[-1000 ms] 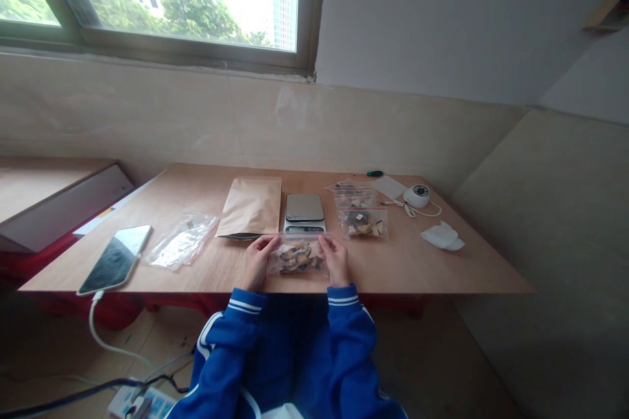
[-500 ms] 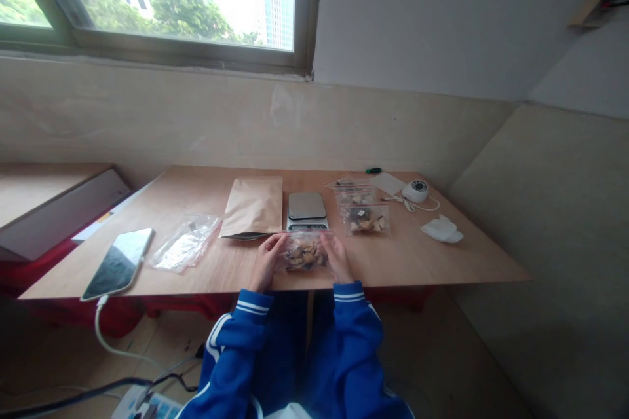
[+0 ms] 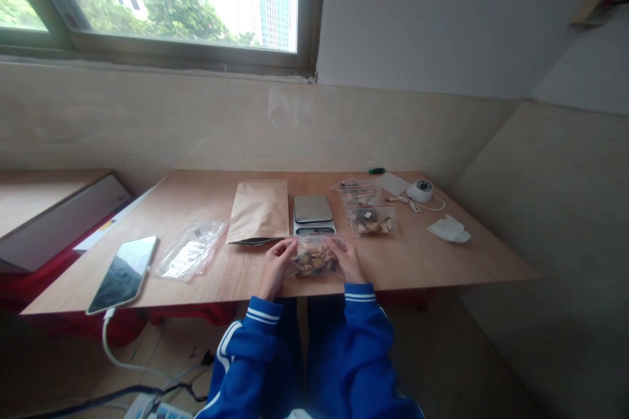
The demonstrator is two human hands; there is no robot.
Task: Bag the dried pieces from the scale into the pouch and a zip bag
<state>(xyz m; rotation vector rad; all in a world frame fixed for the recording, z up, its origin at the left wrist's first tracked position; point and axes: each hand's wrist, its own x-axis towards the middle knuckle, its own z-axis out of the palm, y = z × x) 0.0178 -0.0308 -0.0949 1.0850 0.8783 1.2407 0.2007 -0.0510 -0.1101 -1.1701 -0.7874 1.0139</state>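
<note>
View: head camera, looking forward and down over the worktop (image 3: 206,278).

Left hand (image 3: 276,266): closed on the left edge of the small clear bag (image 3: 317,260), fingers curled over its upper corner.

Right hand (image 3: 350,260): gripping the right edge of the same bag, fingers on top.

Small clear bag: held between both hands at the near edge of the worktop, just in front of the scale (image 3: 313,213). Holds brown and dark dried pieces. Whether its mouth is sealed cannot be told at this size.

Scale: flat silver platform, nothing on it, display too small to read.

Kraft pouch (image 3: 259,211): lies flat just left of the scale, dark open mouth toward the person.

Filled bags (image 3: 372,219): two clear bags with similar pieces, right of the scale, one behind the other.

Empty clear bags (image 3: 192,249): crumpled pile left of the pouch.

Phone (image 3: 123,264): at the left near edge, cable hanging down from it.

Far right: white round device (image 3: 420,190) with cord, folded white tissue (image 3: 448,230), green pen (image 3: 377,171).

Risk 1 (judgement): the bag sits at the near edge; if either grip slips, it may drop to the floor.

Risk 2 (judgement): if the mouth is unsealed, tilting or squeezing could spill pieces onto the worktop or lap.

Risk 3 (judgement): thin film pulled from both sides may split at the seam.

Risk 4 (judgement): a left elbow swing could nudge the phone, which lies at the edge with its cable pulling downward.
</note>
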